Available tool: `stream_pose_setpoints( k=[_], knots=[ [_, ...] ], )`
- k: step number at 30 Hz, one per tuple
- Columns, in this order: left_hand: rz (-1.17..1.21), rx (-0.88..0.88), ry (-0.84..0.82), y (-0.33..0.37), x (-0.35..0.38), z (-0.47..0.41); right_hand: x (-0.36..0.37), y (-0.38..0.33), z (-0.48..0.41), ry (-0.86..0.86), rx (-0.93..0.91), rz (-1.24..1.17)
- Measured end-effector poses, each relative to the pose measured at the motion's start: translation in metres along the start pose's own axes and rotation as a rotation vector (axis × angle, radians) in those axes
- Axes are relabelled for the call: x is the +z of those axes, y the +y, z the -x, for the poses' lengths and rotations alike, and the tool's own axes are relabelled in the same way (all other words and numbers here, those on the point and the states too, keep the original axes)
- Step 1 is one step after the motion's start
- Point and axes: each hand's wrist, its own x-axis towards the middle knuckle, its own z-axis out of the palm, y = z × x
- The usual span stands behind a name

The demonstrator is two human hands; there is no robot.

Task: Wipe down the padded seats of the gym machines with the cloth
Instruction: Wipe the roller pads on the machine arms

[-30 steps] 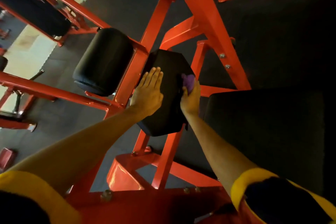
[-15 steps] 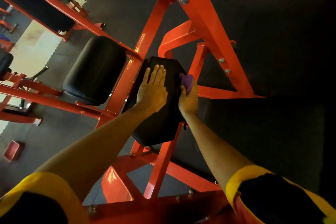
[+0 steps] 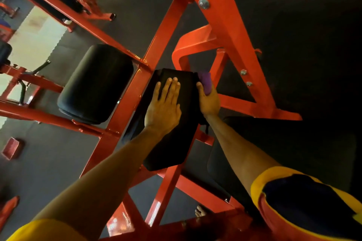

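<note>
Closest to the camera are two yellow-edged sleeves [image 3: 274,174], and both bare forearms reach forward from them. Under the right forearm lies a wide black seat [image 3: 293,143], mostly in shadow. Further on, the left hand [image 3: 163,107] lies flat on the narrow black pad [image 3: 172,148], with its fingers straight and close together. The right hand [image 3: 208,101] is at the right edge of this pad, near its far corner. Its fingers are curled around the purple cloth [image 3: 205,83], which touches the side of the pad. To the left, apart from the pad, is a round black roller cushion [image 3: 96,84]. The orange frame [image 3: 227,31] rises behind over the dark floor.
</note>
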Motion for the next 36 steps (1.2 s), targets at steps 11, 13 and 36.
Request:
stream_pose_setpoints(
  k=[11,13,36],
  knots=[
    [-0.003,0.001,0.010,0.002,0.001,-0.002,0.014,-0.040,-0.043,-0.145,-0.286,0.231],
    [-0.006,-0.002,0.009,0.002,0.003,-0.001,0.006,-0.024,-0.047,-0.182,-0.127,0.201],
    [-0.005,-0.037,0.019,0.004,-0.002,0.001,0.027,-0.001,0.038,0.120,0.166,0.177]
  ],
)
